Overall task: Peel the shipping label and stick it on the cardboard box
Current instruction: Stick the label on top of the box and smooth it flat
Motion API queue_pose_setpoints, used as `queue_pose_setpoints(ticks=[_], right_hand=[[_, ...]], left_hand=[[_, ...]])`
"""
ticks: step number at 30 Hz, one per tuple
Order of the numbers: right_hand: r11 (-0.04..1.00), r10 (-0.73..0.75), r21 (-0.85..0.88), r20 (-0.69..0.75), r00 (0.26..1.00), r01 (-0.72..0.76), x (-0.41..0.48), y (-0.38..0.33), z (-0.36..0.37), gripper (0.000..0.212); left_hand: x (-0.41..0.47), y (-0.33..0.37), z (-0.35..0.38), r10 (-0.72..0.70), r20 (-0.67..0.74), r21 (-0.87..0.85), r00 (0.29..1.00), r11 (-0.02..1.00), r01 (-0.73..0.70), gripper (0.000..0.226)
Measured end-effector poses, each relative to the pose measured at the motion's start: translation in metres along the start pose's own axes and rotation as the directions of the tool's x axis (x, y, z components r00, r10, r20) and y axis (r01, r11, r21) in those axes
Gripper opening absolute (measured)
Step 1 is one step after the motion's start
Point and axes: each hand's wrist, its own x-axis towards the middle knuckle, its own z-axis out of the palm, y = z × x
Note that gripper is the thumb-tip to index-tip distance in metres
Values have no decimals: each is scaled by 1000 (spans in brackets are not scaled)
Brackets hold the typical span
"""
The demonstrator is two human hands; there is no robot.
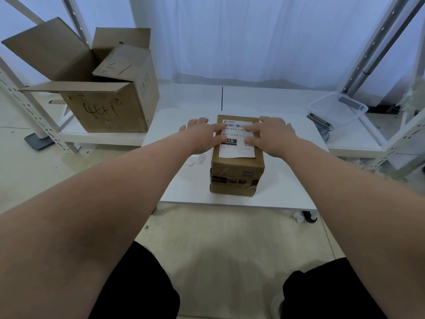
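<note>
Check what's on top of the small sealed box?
A white shipping label lies on the cardboard box, with the left hand and right hand flat on it. Fingers hide parts of its print; its near edge looks slightly lifted.

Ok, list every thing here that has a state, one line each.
Shipping label: peeled, lying flat on top of the box.
Small cardboard box: closed, taped, upright on the white table.
Left hand: open, fingers flat on the label.
Right hand: open, fingers flat on the label.
Big cardboard box: flaps open.
Plastic tub: no lid, tilted.
</note>
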Motion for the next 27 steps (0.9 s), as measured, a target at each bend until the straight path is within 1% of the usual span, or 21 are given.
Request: queue_pose_setpoints(ticks=[1, 2, 6, 7, 10, 14, 16, 18, 22, 25, 27], right_hand=[[1000, 11, -5, -24, 1000, -11, -1, -1, 0, 52], [1000, 2, -1, -12, 1000, -2, -1, -2, 0, 53], [997, -71, 49, 164, 984, 64, -3, -4, 0, 74], [996, -69, 58, 163, 984, 60, -4, -3, -1, 74], [997, -45, 72, 84, 995, 39, -6, -2, -2, 61], [995, -45, 92, 116, 992, 35, -8, -5, -4, 57], [989, -52, 141, 119, 992, 35, -9, -6, -4, 55], [984, -61, 175, 108, 992, 41, -8, -7, -4, 52], [985, -53, 166, 44, 998, 45, -6, -10, -2, 45], [981, -72, 181, 44, 996, 63, -5, -9, -2, 47], [976, -112, 201, 131, 985, 84, -7, -5, -5, 58]], left_hand=[[-1, 0, 0, -1, -1, 1, 1000, 1000, 1, 55], [-2, 1, -1, 1, 0, 4, 1000, 1000, -1, 56], [-11, 8, -4, 54, 52, 23, 997, 998, -55, 73], [-13, 10, -4, 69, 58, 35, 996, 997, -72, 75], [-15, 9, -6, 82, 58, 50, 995, 995, -85, 77], [-15, 8, -4, 67, 88, 40, 994, 997, -71, 84], [-16, 15, -2, 56, 82, 42, 995, 997, -60, 89], [-17, 24, 1, 47, 58, 46, 997, 998, -50, 93], [-17, 42, 9, 30, 34, 49, 999, 998, -32, 101], [-17, 39, 7, 36, 53, 25, 998, 999, -37, 102], [-16, 29, 3, 33, 76, 1, 997, 999, -33, 98]])
